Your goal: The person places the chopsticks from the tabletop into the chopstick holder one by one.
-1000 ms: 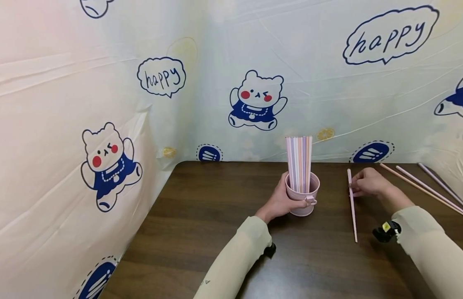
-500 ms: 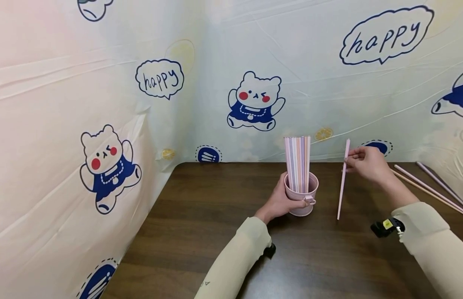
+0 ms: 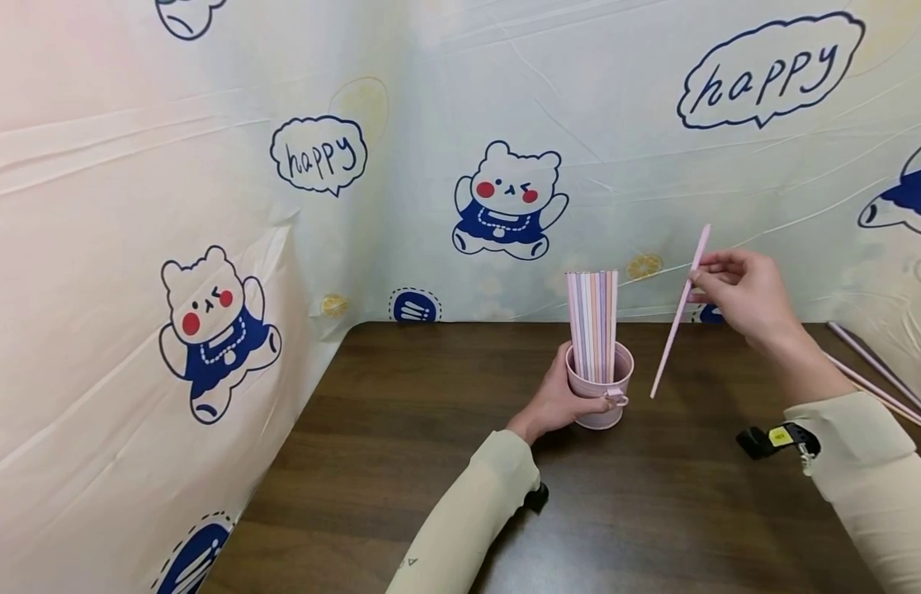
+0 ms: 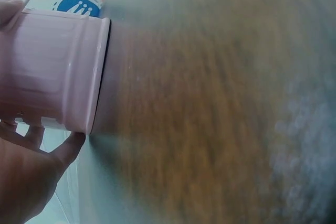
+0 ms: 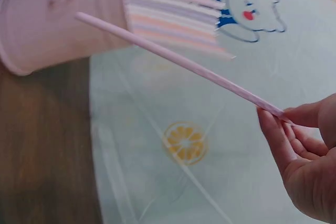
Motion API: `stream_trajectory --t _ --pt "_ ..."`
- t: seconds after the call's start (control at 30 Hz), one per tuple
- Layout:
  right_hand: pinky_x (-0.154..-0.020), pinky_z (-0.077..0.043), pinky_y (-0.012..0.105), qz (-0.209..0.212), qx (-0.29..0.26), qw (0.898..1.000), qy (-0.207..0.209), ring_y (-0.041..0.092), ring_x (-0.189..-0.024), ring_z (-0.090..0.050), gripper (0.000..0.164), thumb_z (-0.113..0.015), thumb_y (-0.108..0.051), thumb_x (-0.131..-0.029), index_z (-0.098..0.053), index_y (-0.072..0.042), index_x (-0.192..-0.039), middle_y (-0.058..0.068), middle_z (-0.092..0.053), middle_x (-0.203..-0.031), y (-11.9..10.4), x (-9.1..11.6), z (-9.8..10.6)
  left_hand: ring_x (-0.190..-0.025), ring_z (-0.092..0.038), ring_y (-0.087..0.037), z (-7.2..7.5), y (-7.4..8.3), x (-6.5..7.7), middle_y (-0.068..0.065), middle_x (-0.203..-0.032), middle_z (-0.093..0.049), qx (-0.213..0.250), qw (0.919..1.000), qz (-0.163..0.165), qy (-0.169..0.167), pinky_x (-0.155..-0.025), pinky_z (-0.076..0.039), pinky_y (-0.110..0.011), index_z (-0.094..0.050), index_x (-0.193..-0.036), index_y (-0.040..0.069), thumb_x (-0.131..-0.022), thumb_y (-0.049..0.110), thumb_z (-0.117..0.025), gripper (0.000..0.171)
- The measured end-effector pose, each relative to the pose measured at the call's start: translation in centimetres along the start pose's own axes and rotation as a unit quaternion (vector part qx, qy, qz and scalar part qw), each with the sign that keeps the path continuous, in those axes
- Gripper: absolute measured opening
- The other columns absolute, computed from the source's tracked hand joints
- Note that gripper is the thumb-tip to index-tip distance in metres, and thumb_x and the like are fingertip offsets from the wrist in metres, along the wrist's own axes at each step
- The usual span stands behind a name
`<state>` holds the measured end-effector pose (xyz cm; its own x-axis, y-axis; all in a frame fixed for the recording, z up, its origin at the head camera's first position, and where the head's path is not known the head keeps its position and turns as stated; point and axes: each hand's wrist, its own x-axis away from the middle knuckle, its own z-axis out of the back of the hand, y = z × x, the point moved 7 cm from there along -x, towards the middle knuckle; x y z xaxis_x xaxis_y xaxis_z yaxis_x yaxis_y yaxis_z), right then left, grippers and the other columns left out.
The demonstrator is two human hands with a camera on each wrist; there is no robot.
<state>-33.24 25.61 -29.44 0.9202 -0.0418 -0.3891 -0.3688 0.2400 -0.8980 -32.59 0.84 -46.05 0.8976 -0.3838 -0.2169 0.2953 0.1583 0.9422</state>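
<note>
My left hand (image 3: 563, 400) grips a pale pink bucket (image 3: 596, 412) around its side, with the thumb across the front by the small handle. Upright in this bucket leans a bundle of slender pastel sticks (image 3: 594, 326), pink, white, purple and orange. Off to its right, my right hand (image 3: 750, 293) pinches a slender pink stick (image 3: 672, 334) near its upper end, between thumb and fingertips. The stick is raised and tilted, its lower end pointing down toward the bucket. In the right wrist view the held stick (image 5: 178, 60) passes across the bucket (image 5: 63, 24) and the bundle.
Several loose sticks (image 3: 887, 392) lie on the dark wooden table (image 3: 431, 412) at the far right, partly behind the right forearm. A printed cloth (image 3: 401, 206) with bears hangs behind the table and along its left side.
My right hand has lifted the pink stick off the table and brought it up and a little toward the bucket, tilting it. My left hand has stayed on the bucket.
</note>
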Motion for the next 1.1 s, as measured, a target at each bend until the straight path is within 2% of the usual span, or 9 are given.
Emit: stream_trajectory --t 0.07,0.17,0.23,0.37,0.57,0.8,0.9,1.03,1.1 --pt "-0.065 -0.059 0.023 0.018 -0.082 0.996 0.025 0.006 -0.072 -0.071 0.015 -0.064 0.006 -0.095 -0.063 0.005 -0.11 -0.002 -0.067 -0.086 -0.8 -0.2 0.3 -0.12 -0.054 -0.008 0.0 0.0 0.0 0.006 -0.137 -0.054 -0.001 1.0 0.0 -0.002 -0.107 -0.041 -0.029 -0.034 -0.152 0.029 -0.072 0.013 -0.093 0.101" --pt "-0.065 -0.059 0.025 0.048 -0.187 0.98 0.055 0.011 -0.073 -0.072 0.016 -0.066 0.012 -0.091 -0.067 0.001 -0.103 0.006 -0.069 -0.087 -1.9 -0.3 0.6 -0.12 -0.054 -0.008 0.0 0.0 -0.1 0.006 -0.137 -0.054 0.0 1.0 0.003 -0.004 -0.107 -0.041 -0.03 -0.033 -0.152 0.03 -0.073 0.012 -0.093 0.101" --pt "-0.066 -0.059 0.025 0.066 -0.206 0.974 0.071 0.012 -0.075 -0.072 0.017 -0.067 0.013 -0.09 -0.068 0.001 -0.102 0.008 -0.069 -0.089 -2.5 -0.3 0.7 -0.12 -0.053 -0.007 0.0 -0.1 -0.1 0.008 -0.137 -0.053 0.0 0.9999 0.009 -0.006 -0.107 -0.041 -0.029 -0.033 -0.152 0.03 -0.073 0.013 -0.093 0.101" --pt "-0.067 -0.059 0.025 0.078 -0.203 0.972 0.09 0.013 -0.077 -0.072 0.018 -0.068 0.013 -0.089 -0.068 0.003 -0.104 0.008 -0.07 -0.091 -2.7 -0.2 0.6 -0.12 -0.052 -0.005 0.0 -0.2 -0.1 0.013 -0.137 -0.05 0.002 0.9998 0.018 -0.009 -0.107 -0.041 -0.028 -0.032 -0.152 0.031 -0.073 0.012 -0.093 0.101" --pt "-0.066 -0.058 0.024 0.099 -0.156 0.979 0.086 0.01 -0.076 -0.071 0.019 -0.066 0.015 -0.09 -0.067 0.002 -0.104 0.008 -0.067 -0.089 -1.4 -0.1 -0.3 -0.121 -0.053 -0.007 0.0 -0.3 -0.2 0.009 -0.138 -0.052 0.005 0.9999 0.005 -0.009 -0.108 -0.041 -0.029 -0.032 -0.152 0.031 -0.072 0.01 -0.092 0.102" --pt "-0.066 -0.058 0.02 0.143 -0.022 0.987 0.068 0.004 -0.078 -0.068 0.021 -0.063 0.017 -0.09 -0.058 0.02 -0.11 0.007 -0.065 -0.089 -0.4 0.3 -2.4 -0.12 -0.053 -0.006 0.1 -0.3 -0.2 0.009 -0.136 -0.053 -0.002 0.9999 0.012 -0.007 -0.106 -0.041 -0.029 -0.033 -0.151 0.031 -0.072 0.011 -0.093 0.101" --pt "-0.066 -0.057 0.019 0.149 0.032 0.987 0.056 0.001 -0.079 -0.067 0.022 -0.063 0.016 -0.09 -0.058 0.02 -0.111 0.015 -0.065 -0.091 -0.8 0.9 -3.7 -0.121 -0.053 -0.006 0.1 -0.3 -0.2 0.011 -0.137 -0.052 -0.001 0.9999 0.014 -0.009 -0.107 -0.042 -0.029 -0.032 -0.152 0.032 -0.072 0.011 -0.093 0.102" --pt "-0.067 -0.056 0.014 0.148 0.07 0.986 0.034 -0.002 -0.081 -0.064 0.021 -0.065 0.015 -0.09 -0.06 0.019 -0.11 0.029 -0.063 -0.095 -1.6 2.0 -5.2 -0.121 -0.053 -0.005 0.0 -0.4 -0.2 0.013 -0.137 -0.051 0.003 0.9998 0.019 -0.01 -0.106 -0.042 -0.028 -0.032 -0.152 0.035 -0.072 0.011 -0.093 0.103" --pt "-0.066 -0.054 0.011 0.146 0.086 0.985 0.025 -0.004 -0.081 -0.062 0.022 -0.067 0.015 -0.089 -0.061 0.018 -0.11 0.031 -0.063 -0.095 -1.8 2.4 -5.8 -0.12 -0.053 -0.004 -0.1 -0.4 -0.1 0.014 -0.136 -0.051 0.004 0.9997 0.021 -0.01 -0.106 -0.042 -0.028 -0.032 -0.151 0.035 -0.072 0.011 -0.093 0.103"
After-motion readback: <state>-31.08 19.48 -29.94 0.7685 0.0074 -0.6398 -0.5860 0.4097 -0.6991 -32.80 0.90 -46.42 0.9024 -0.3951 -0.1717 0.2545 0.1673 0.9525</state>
